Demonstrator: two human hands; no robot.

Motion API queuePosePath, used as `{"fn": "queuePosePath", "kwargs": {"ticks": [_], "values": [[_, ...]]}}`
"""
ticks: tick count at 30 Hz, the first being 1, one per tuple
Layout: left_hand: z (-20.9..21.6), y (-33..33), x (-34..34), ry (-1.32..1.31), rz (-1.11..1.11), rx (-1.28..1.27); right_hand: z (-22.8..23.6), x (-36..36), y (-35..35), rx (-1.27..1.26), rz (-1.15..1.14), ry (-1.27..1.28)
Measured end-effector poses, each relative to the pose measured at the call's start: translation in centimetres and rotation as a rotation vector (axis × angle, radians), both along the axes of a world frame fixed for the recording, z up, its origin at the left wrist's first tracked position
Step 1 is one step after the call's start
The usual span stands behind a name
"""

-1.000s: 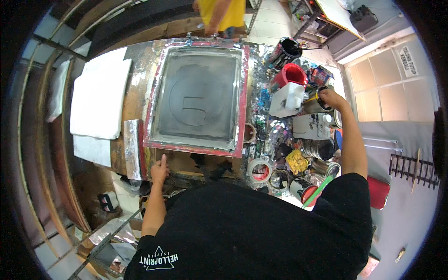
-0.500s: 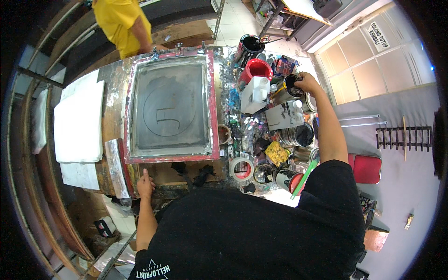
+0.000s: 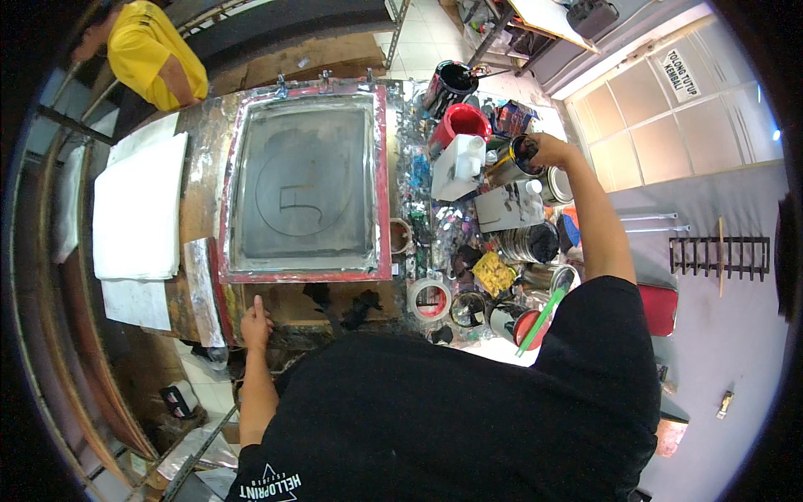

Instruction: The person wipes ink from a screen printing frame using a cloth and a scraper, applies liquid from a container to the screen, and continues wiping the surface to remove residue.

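My right hand (image 3: 547, 151) reaches over the mouth of a dark ink can (image 3: 504, 167) at the right of the table. Its fingers are bent down into the opening, closed on something dark that I cannot make out. My left hand (image 3: 257, 325) rests at the table's near edge with a finger stretched forward and nothing visible in it. Just beyond it lies a screen printing frame (image 3: 387, 188) with red, paint-smeared edges and a circle with letter shapes on its grey mesh. Left of that hand is a long, tape-covered board (image 3: 202, 289).
Around the can crowd a red tub (image 3: 462, 124), a black-stained bucket (image 3: 450, 86), white jugs (image 3: 458, 167), a yellow sponge (image 3: 493, 274), a tape roll (image 3: 429, 299) and a green stick (image 3: 544, 322). White sheets (image 3: 138, 205) are stacked at left. A person in yellow (image 3: 159, 54) stands beyond.
The person in yellow has moved left and bent over. My right hand has dipped slightly lower into the can's mouth. My left hand stays by the table edge.
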State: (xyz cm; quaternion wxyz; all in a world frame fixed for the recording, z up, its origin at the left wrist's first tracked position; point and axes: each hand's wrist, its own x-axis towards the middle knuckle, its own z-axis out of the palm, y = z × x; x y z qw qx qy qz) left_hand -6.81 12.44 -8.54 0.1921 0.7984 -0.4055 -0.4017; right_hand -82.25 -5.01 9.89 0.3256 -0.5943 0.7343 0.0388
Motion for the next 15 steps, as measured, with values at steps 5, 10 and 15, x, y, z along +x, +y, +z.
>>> {"fn": "queuePosePath", "kwargs": {"ticks": [5,10,15], "values": [[0.2,-0.2,-0.3,-0.016,-0.015,-0.006,-0.9,-0.5,-0.2,-0.071,0.26,0.34],[0.3,0.0,-0.2,0.024,0.017,-0.013,0.0,0.8,-0.4,-0.031,0.088,0.214],[-0.1,-0.2,0.0,0.054,0.029,0.0,-1.2,0.1,-0.6,-0.091,0.212,0.234]]}}
